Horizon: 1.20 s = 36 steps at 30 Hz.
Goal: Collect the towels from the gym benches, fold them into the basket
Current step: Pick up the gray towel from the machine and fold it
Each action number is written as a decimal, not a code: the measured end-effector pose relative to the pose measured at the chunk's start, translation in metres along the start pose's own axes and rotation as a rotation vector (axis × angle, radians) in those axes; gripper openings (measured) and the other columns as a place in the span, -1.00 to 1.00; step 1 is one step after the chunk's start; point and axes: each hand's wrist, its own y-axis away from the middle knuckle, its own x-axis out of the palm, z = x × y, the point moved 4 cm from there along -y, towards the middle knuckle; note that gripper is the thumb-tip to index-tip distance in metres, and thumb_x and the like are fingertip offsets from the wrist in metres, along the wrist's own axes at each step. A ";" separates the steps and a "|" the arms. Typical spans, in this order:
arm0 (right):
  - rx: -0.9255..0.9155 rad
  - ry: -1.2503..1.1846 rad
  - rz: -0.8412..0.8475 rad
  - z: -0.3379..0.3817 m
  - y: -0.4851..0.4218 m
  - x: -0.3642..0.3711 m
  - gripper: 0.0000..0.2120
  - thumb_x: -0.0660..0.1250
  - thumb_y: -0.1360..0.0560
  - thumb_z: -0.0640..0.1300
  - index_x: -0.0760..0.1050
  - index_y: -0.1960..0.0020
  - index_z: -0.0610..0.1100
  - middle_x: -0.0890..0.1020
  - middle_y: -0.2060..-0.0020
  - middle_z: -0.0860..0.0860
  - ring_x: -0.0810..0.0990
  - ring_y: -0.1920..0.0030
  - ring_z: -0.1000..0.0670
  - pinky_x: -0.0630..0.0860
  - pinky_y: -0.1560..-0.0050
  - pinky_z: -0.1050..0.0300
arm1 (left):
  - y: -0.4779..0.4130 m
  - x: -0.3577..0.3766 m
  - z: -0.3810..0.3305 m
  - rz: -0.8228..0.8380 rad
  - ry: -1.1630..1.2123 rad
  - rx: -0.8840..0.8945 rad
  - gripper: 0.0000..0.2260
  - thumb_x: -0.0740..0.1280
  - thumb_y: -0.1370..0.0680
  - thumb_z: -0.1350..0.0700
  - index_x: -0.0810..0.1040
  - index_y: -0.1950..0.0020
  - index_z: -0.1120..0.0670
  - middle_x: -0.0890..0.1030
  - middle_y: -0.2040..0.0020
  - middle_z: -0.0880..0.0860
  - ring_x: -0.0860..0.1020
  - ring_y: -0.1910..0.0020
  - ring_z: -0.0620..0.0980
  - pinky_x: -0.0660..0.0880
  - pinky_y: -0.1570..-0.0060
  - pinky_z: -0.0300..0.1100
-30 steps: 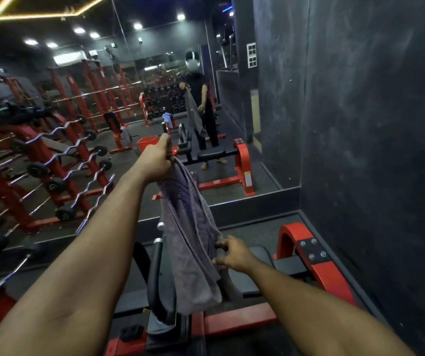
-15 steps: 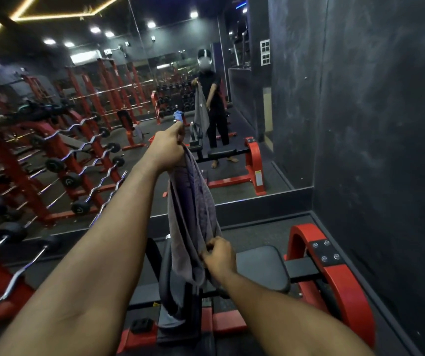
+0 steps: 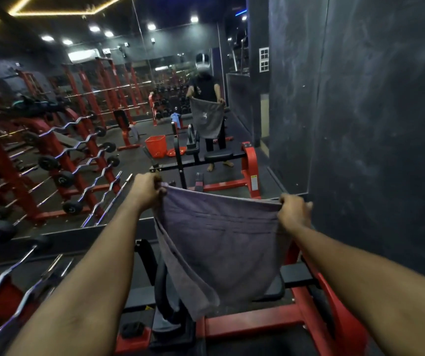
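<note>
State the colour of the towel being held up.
The towel is greyish purple, thin darker lines near top; head view.

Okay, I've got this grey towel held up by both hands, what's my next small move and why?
Probably bring the left hand to the right hand, folding the towel in half: each grips a top corner and it hangs spread open.

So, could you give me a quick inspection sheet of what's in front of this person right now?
Surface: bench, red frame and black pad.
Job's things: grey towel spread wide, hanging; orange basket seen in the mirror.
Clutter: blue cloth, also a reflection.
Hands: left hand and right hand each grip a top corner.
Cables: nothing seen.
Surroundings: curl bars on the left, dark wall on the right.
</note>
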 end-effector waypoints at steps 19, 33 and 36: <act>0.191 -0.635 -0.475 0.009 -0.045 -0.084 -0.80 0.23 -0.48 -0.22 0.48 -0.04 -0.33 0.60 0.00 -0.30 0.58 -0.03 -0.29 0.44 -0.03 -0.01 | 0.024 -0.006 -0.028 -0.655 0.562 -0.301 -0.74 0.20 -0.63 0.01 0.37 -0.03 0.22 0.57 0.13 0.36 0.55 0.16 0.33 0.34 0.29 0.03; 0.060 -0.544 0.142 0.103 0.010 -0.023 -0.66 0.49 -0.41 -0.07 0.42 0.42 -0.11 0.51 0.45 0.06 0.51 0.38 0.07 0.29 0.46 0.37 | 0.003 0.060 -0.111 0.185 0.527 -0.389 -0.66 0.46 -0.32 -0.03 0.59 0.13 0.24 0.66 0.10 0.26 0.67 0.18 0.21 0.65 0.18 0.03; -0.047 -0.576 0.138 0.114 0.012 -0.021 -0.75 0.50 -0.40 -0.06 0.51 0.37 -0.10 0.52 0.48 0.12 0.49 0.40 0.11 0.30 0.43 0.38 | 0.001 0.056 -0.132 0.220 0.559 -0.282 -0.61 0.39 -0.45 -0.11 0.56 0.18 0.26 0.64 0.21 0.27 0.65 0.29 0.19 0.64 0.29 0.05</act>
